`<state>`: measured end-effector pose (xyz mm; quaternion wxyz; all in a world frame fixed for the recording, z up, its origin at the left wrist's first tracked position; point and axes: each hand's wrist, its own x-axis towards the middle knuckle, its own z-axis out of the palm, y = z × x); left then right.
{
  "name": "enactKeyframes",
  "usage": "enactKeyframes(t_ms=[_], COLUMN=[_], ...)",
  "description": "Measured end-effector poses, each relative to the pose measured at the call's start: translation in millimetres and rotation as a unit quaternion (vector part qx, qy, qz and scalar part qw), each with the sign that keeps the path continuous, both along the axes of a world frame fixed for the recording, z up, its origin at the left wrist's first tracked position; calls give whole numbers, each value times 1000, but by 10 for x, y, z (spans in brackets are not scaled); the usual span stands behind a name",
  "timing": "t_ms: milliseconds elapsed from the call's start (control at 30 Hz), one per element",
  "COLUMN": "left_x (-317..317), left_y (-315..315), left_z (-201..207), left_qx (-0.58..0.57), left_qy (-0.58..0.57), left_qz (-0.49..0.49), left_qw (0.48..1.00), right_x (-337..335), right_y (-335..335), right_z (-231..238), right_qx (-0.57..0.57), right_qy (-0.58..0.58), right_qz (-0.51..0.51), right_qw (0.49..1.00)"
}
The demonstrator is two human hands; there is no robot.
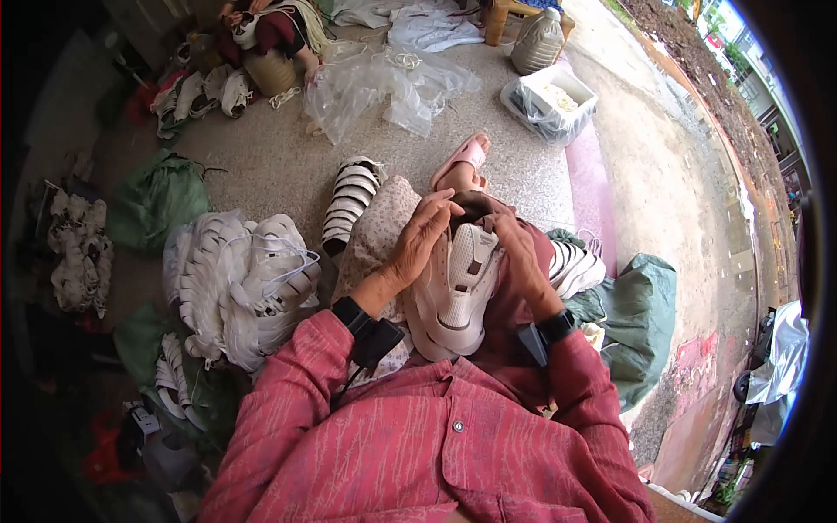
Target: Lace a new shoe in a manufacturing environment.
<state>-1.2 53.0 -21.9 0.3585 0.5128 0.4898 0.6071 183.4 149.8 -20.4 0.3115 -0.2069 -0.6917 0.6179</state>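
Gripped white shoe upper [462, 277] at dark collar [472, 206] between part-curled left hand [422, 240] and right hand [521, 250]; apparently was shaping or checking it; likely needed even grip next.

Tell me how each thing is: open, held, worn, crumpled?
White shoe upper: held by left hand and right hand
White plastic bin: open, things inside
Clear plastic sheet: crumpled
Pink sandal: worn
White shoe-upper stack: nested
Left green sack: bunched
Black wristbands: strapped on
Red shirt: buttoned
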Motion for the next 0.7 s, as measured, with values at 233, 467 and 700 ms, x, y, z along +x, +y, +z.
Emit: enactKeyframes(t_ms=[233,467,700], left_x=[-9,38,-39], left_y=[-154,-272,-35], left_z=[249,395,224], left_qx=[-45,-92,-71], left_qy=[-86,-135,47], left_qz=[-67,-70,-12], left_qw=[993,984,996], right_x=[18,-132,-280], right_y=[-170,-302,-215], right_z=[297,462,383], right_qx=[276,371,392], right_qy=[-34,-93,-68], right_qz=[-48,-56,-87], right_qw=[959,922,913])
